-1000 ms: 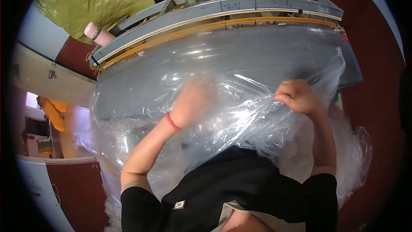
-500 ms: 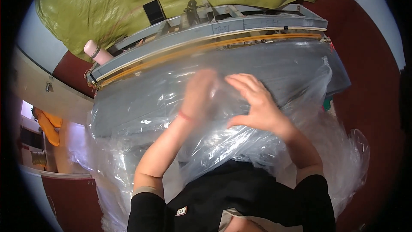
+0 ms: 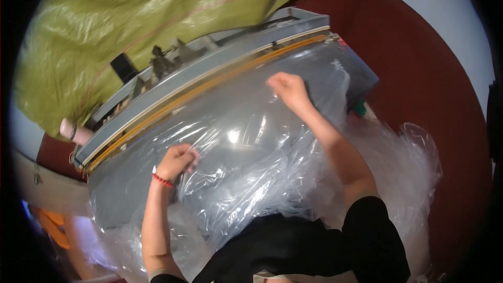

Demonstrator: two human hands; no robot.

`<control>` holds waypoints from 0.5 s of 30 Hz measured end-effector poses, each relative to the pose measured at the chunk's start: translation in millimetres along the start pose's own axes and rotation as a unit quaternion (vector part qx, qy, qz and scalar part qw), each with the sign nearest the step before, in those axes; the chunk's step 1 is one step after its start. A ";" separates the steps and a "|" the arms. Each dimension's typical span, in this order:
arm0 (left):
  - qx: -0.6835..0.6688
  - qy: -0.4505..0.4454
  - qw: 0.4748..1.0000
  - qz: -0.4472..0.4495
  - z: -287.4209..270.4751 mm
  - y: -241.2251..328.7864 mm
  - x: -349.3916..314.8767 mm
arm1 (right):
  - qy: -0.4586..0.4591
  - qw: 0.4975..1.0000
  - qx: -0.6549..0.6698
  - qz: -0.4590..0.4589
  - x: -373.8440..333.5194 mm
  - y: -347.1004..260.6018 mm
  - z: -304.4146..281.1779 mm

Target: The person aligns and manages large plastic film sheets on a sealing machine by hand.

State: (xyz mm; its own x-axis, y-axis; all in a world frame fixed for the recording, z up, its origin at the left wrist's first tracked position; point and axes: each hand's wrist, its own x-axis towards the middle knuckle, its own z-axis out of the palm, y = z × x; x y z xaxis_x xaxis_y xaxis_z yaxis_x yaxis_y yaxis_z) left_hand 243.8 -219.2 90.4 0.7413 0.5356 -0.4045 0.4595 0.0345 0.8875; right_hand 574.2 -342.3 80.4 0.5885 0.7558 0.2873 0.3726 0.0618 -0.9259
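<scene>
Head view: clear plastic sheet (image 3: 251, 147) lies spread over grey machine table (image 3: 112, 199), just below the long sealing bar (image 3: 209, 86). Left hand (image 3: 175, 161), red band at wrist, pinches the sheet's near-left edge. Right hand (image 3: 288, 88) is closed on its far edge. Green sack (image 3: 120, 26) behind.

plastic sheet (image 3: 251, 147): on the table (image 3: 112, 199), before the sealing bar (image 3: 204, 91)
left hand (image 3: 175, 161): on sheet's left
right hand (image 3: 288, 88): far right, near bar
sack (image 3: 131, 26): behind bar
</scene>
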 end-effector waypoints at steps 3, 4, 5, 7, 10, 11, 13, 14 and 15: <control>0.001 0.017 1.000 -0.012 -4.3 -5.0 1.5 | 0.076 0.984 -0.158 0.006 13.1 30.5 -37.6; 0.001 -0.001 1.000 -0.001 -3.5 -5.0 1.6 | 0.088 0.981 -0.169 0.025 16.6 40.7 -51.6; 0.018 0.015 1.000 0.009 -2.0 -4.3 1.2 | 0.120 0.956 -0.269 0.008 20.7 50.7 -65.9; 0.035 0.022 0.999 0.022 2.2 -2.2 0.2 | 0.154 0.916 -0.370 -0.003 27.9 69.1 -92.9; 0.037 0.055 0.998 0.013 7.5 -1.0 -0.7 | 0.232 0.876 -0.419 -0.055 34.4 90.0 -128.5; 0.037 0.054 0.998 0.014 8.8 -1.6 -0.1 | 0.232 0.875 -0.421 -0.055 37.5 95.1 -137.9; 0.014 0.053 0.998 0.026 9.6 -4.0 1.2 | 0.266 0.834 -0.473 -0.105 46.2 102.4 -153.4; 0.028 0.056 0.998 0.024 9.1 -5.5 1.4 | 0.273 0.824 -0.491 -0.073 50.8 105.2 -158.9; 0.022 0.053 0.998 0.031 7.9 -6.4 0.9 | 0.272 0.823 -0.491 -0.084 53.9 107.9 -162.7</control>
State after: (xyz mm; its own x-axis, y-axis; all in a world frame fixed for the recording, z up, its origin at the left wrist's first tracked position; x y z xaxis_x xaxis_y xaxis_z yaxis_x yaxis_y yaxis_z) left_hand 245.3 -225.6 82.6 0.7142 0.6213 -0.3225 0.4380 -0.0373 0.8982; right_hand 762.8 -401.0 35.9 0.6042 0.3705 0.7055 0.7249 -0.6231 -0.2936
